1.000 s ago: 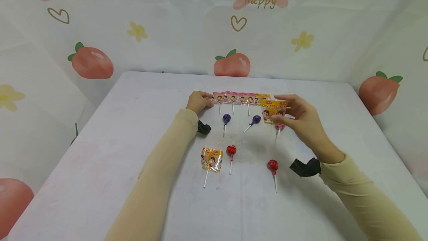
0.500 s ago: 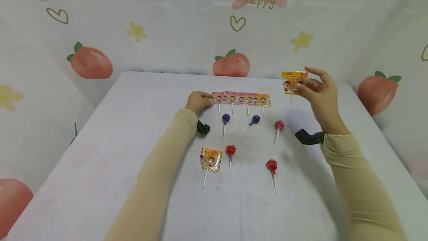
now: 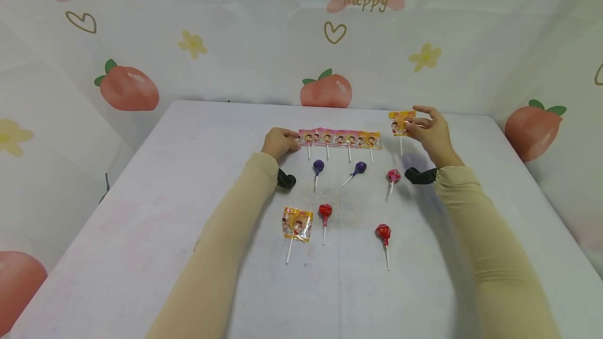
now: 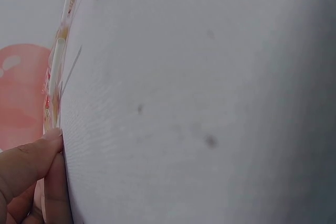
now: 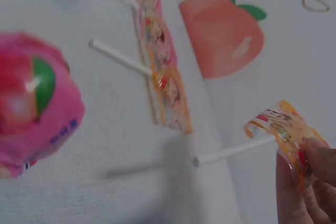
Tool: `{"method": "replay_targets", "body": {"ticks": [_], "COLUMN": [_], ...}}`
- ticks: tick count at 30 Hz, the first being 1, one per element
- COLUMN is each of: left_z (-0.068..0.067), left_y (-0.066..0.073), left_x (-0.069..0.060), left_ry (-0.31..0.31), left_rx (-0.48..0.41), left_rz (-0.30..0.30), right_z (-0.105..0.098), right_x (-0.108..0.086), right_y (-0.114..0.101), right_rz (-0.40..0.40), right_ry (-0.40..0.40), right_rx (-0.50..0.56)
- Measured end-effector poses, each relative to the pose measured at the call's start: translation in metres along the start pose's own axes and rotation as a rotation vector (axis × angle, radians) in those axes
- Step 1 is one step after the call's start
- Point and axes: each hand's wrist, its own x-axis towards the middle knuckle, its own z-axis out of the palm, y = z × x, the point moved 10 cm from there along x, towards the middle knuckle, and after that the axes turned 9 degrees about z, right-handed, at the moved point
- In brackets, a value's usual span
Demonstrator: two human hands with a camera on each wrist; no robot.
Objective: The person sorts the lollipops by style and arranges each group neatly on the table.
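- The white backdrop [image 3: 259, 56], printed with peaches, hearts and the word "happy", hangs behind everything.
- The white table [image 3: 141, 198] runs up to it, lollipops spread over its middle.
- Four flat-wrapped lollipops make a row [image 3: 339, 138] on the far side, three pink, then an orange one at the right end, sticks pointing near.
- The right hand [image 3: 435, 135] has just come left and lower from half a second ago, and now sits past the row's right end, fingers pinching a wrapper.
- The left hand [image 3: 281, 143] hasn't budged; thumb and finger pinch the row's left end.
- That orange-wrapped lollipop [image 3: 399, 123] in the right hand is off the table, stick pointing near; the move leaves it close to the row, yet apart from it.
- Another orange packet [image 3: 298, 225] lies near, left of a red lollipop [image 3: 325, 211]; a second red one [image 3: 383, 232] is farther right.
- Between these and the row lie two purple lollipops [image 3: 318, 167] [image 3: 360, 168] and a round pink one [image 3: 393, 176].
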Motion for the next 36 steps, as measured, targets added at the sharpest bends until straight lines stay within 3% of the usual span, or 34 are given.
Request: {"method": "replay_targets", "body": {"ticks": [6, 11, 16, 26, 33, 36], "left_z": [0.0, 0.002, 0.001, 0.001, 0.0, 0.0], "left_y": [-0.001, -0.001, -0.001, -0.001, -0.001, -0.001], "left_x": [0.001, 0.001, 0.002, 0.002, 0.002, 0.002], "left_ry": [-0.001, -0.009, -0.009, -0.006, -0.003, -0.002], "left_rx": [-0.001, -0.012, -0.015, -0.02, -0.014, -0.012], "left_rz": [-0.005, -0.01, -0.005, 0.001, 0.004, 0.003], "right_z": [0.005, 0.009, 0.011, 0.009, 0.005, 0.004], "right_x": [0.015, 0.02, 0.023, 0.024, 0.024, 0.023], "right_y": [0.032, 0.052, 0.06, 0.062, 0.054, 0.054], "right_rz": [0.191, 0.324, 0.342, 0.369, 0.306, 0.309], "right_ry": [-0.087, -0.164, -0.194, -0.121, -0.06, -0.056], "right_rx": [-0.005, -0.087, -0.172, -0.334, -0.549, -0.59]}}
